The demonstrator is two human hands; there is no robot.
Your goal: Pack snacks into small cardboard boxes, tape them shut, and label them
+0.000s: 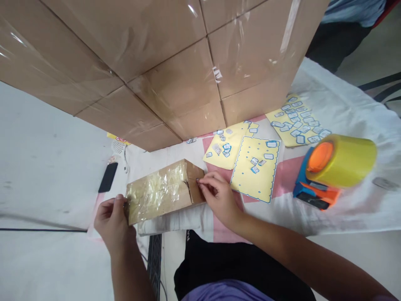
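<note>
A small brown cardboard box [163, 191] covered with crinkled clear tape lies in front of me on the table. My left hand [113, 219] grips its left end, fingers curled round the edge. At the box's right end my right hand [217, 194] has its fingertips pinched on the folded cardboard flap. A big wall of taped brown cartons [156, 62] rises just behind the small box.
An orange and blue tape dispenser [326, 173] with a yellow roll sits at the right. Yellow sticker sheets [255, 167] lie on the pink and white cloth. A black phone [108, 177] rests at the left. Another person [347, 25] stands at the far right.
</note>
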